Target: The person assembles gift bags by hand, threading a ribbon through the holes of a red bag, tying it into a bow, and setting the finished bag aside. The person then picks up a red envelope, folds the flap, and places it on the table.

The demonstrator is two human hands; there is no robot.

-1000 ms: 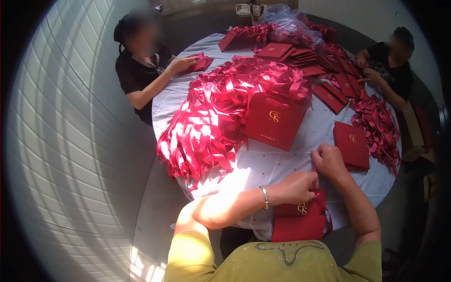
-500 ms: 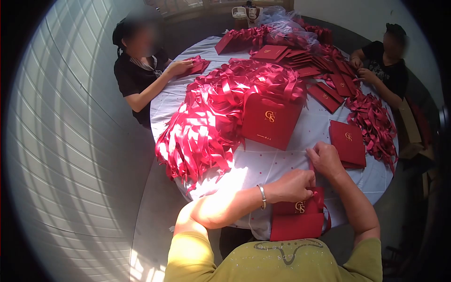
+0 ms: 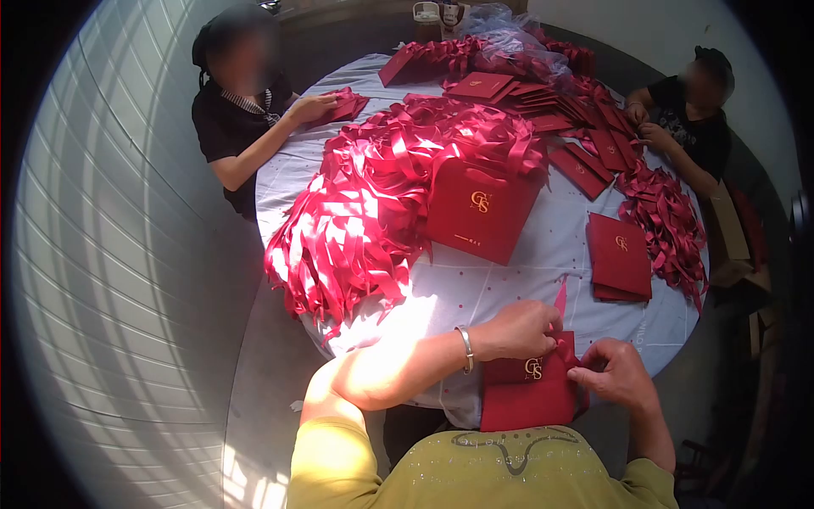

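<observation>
A red paper bag [image 3: 521, 407] with gold lettering lies at the table's near edge, close to my body. My left hand [image 3: 513, 331], with a silver bangle at the wrist, pinches a red ribbon [image 3: 560, 295] at the bag's upper edge; the ribbon's pointed end sticks up past my fingers. At the bag's right side, my right hand [image 3: 623, 373] has thumb and forefinger closed on the ribbon where it crosses the bag. Its fingertips partly hide what they grip.
A large heap of red ribbons [image 3: 356, 204] covers the table's left and middle, a big red bag [image 3: 483, 212] leaning on it. Folded red bags [image 3: 621, 259] lie at right beside more ribbons [image 3: 666, 225]. Two people [image 3: 242, 110] sit across the table, handling red pieces.
My right hand has come down and back from beyond the bag to its right side, now pinching the ribbon there. My left hand stays at the bag's top. The view has shifted slightly.
</observation>
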